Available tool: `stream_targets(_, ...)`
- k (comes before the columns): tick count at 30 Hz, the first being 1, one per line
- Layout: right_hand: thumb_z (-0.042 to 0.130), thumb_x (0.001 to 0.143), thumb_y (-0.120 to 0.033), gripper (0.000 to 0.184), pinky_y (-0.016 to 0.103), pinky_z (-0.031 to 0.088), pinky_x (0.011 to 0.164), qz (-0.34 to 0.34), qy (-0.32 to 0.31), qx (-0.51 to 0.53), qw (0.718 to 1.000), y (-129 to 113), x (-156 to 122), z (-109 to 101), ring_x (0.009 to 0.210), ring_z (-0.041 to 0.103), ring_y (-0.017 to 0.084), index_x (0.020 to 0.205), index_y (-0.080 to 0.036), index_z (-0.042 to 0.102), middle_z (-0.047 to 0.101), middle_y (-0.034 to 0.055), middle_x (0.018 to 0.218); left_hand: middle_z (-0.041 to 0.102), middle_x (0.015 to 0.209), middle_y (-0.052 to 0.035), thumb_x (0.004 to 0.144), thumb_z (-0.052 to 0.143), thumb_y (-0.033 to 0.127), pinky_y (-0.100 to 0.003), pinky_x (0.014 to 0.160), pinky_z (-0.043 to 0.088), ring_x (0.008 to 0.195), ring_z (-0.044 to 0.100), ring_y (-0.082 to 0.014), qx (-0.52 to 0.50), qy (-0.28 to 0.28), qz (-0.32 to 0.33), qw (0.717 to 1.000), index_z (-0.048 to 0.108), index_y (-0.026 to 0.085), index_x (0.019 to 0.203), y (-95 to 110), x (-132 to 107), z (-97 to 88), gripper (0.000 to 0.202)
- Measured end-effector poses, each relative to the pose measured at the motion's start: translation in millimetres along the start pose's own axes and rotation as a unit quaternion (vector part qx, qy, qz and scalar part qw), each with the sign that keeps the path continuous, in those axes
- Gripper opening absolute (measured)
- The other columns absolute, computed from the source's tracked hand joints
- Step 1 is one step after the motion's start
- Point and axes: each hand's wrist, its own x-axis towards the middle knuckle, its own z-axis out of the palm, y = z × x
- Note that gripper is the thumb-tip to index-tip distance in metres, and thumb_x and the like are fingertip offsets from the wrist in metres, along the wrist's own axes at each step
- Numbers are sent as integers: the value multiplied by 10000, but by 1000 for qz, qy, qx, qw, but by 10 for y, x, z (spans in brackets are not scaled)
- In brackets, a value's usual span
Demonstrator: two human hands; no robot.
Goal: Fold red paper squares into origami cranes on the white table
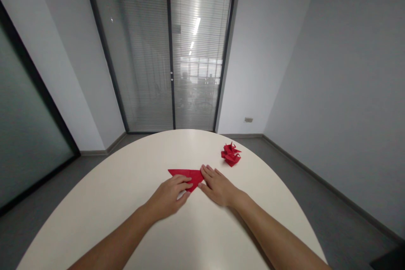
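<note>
A red paper (186,175) folded into a flat triangle lies on the white table (126,185) in front of me. My left hand (170,196) rests on its lower left part, fingers curled and pressing down on the paper. My right hand (217,185) lies flat and open beside the triangle's right corner, fingertips touching its edge. A small pile of folded red paper figures (230,154) sits further back to the right, apart from both hands.
The white table is rounded, its far edge curving just past the red pile. Beyond it are a grey floor, a glass door with blinds (167,55), and grey walls on both sides.
</note>
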Motion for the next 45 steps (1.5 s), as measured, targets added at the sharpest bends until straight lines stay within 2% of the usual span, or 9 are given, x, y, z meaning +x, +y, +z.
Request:
stream_targets(4,395,1015,-457,596,525,258,1205,-64,55,-24,996,-16,-35,-99,1465,313,344,1453,-62,480,397,206,1541,690,1251,-58,975,518,273,-428,1018,484,1139,622,-232,11,17,-17,1000,661,228,1225,39,-4,-40,291)
stream_targets(8,479,993,-336,341,430,270,1216,-181,84,-22,980,-94,-43,-203,1339,511,269,1099,-140,737,622,147,1360,704,1162,-72,983,496,262,-440,973,494,1064,631,-240,26,38,-38,998,679,211,1161,31,17,-54,261)
stream_targets(15,546,922,-206,200,361,444,1075,-232,72,25,970,-207,-4,-201,1165,620,222,854,-195,734,744,64,1081,690,1140,-72,952,541,228,-433,978,490,1082,604,-238,10,34,-38,999,689,206,1102,1,47,-33,212)
stream_targets(20,548,880,-179,203,364,489,1003,-210,79,43,974,-185,6,-131,1160,616,232,1014,-185,700,712,94,1153,699,1146,-71,875,631,199,-444,973,498,1094,607,-255,2,40,-49,998,696,206,1047,-14,46,-26,184)
stream_targets(25,600,876,-327,640,555,309,1152,-153,56,25,986,-145,5,-59,1415,394,338,1473,-158,444,469,172,1506,708,1201,-64,869,612,180,-433,1027,482,1134,627,-242,-21,32,-32,999,694,224,1073,-41,17,-45,225)
stream_targets(30,631,862,-398,641,567,262,1168,-158,48,24,986,-200,-8,-126,1381,440,339,1449,-181,493,521,162,1466,642,1355,-83,899,582,239,-466,1102,428,1264,581,-247,-16,13,-46,999,643,240,1249,-37,-27,-57,356)
stream_targets(34,627,857,-344,535,442,374,1126,-191,69,33,979,-234,-9,-179,1303,522,299,1355,-153,592,614,149,1363,527,1478,-107,958,472,282,-565,1153,321,1408,437,-286,44,-43,-101,993,532,214,1401,-22,-23,-18,452)
stream_targets(40,595,887,-338,498,384,421,1098,-198,59,34,978,-215,8,-169,1267,560,281,1340,-132,610,608,153,1372,356,1570,-186,989,351,286,-557,1166,282,1475,312,-295,91,-78,-144,982,399,108,1488,-32,-25,1,532)
stream_targets(45,560,929,-431,577,494,349,1147,-158,66,23,985,-148,35,-79,1360,472,331,1418,-127,537,521,183,1461,317,1595,-157,975,403,310,-548,1189,241,1496,258,-292,72,-107,-119,985,376,125,1508,-74,-57,-46,565)
